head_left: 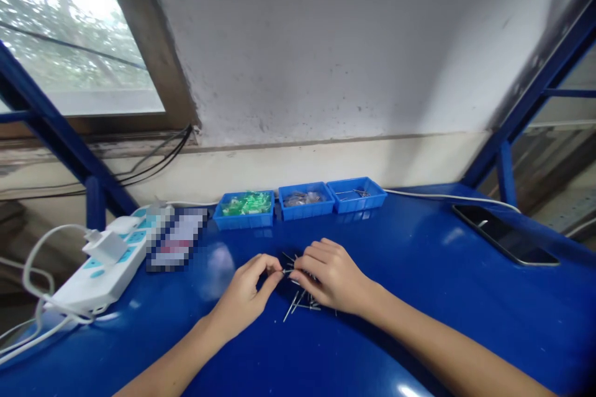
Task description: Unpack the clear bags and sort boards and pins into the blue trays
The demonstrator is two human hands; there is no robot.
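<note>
My left hand (246, 290) is closed in a pinch, thumb against fingertips. Facing it, my right hand (334, 276) pinches too, its fingers curled. A thin metal pin (287, 271) spans the short gap between the two sets of fingertips, and both hands appear to grip it. Below and partly behind my right hand lies a loose pile of slim silvery pins (302, 304) on the blue tabletop (261, 347). The right hand hides part of this pile. Whether a second small part sits in the left fingertips is too small to tell.
Along the wall stand a blue bin (244, 220) of green pieces, another blue bin (308, 209) with small clear-bagged parts, and a third blue bin (357, 203) with a few metal pins. A power strip (112, 267) with cables and a blurred device (179, 239) lie left; a phone (505, 236) right.
</note>
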